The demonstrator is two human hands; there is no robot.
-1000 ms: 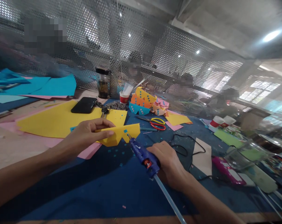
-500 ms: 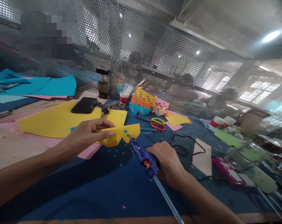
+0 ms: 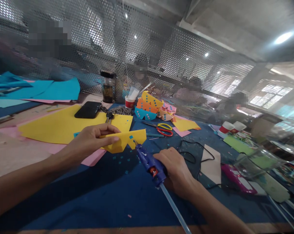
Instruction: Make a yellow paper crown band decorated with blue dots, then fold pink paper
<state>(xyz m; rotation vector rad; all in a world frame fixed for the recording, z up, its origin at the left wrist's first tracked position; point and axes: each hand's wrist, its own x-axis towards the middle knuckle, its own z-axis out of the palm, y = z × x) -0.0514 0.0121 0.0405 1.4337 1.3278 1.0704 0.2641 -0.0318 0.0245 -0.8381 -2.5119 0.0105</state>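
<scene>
Blue tabletop (image 3: 137, 201) at six o'clock; toward eight, your left hand (image 3: 98, 138) pinches the yellow paper piece (image 3: 121, 142), while at five your right hand (image 3: 175, 169) grips the glue gun (image 3: 148, 161), nozzle (image 3: 135, 143) just beside a blue square (image 3: 131, 137); steadying both, squeezing lightly, should serve best.

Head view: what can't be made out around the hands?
In the head view:
Handle of the glue gun: hidden by the right hand.
Left end of the yellow cut-out: covered by the left hand.
Rear of the glue stick: cut off by the bottom edge.
Whether the nozzle touches the cut-out: too small.
</scene>
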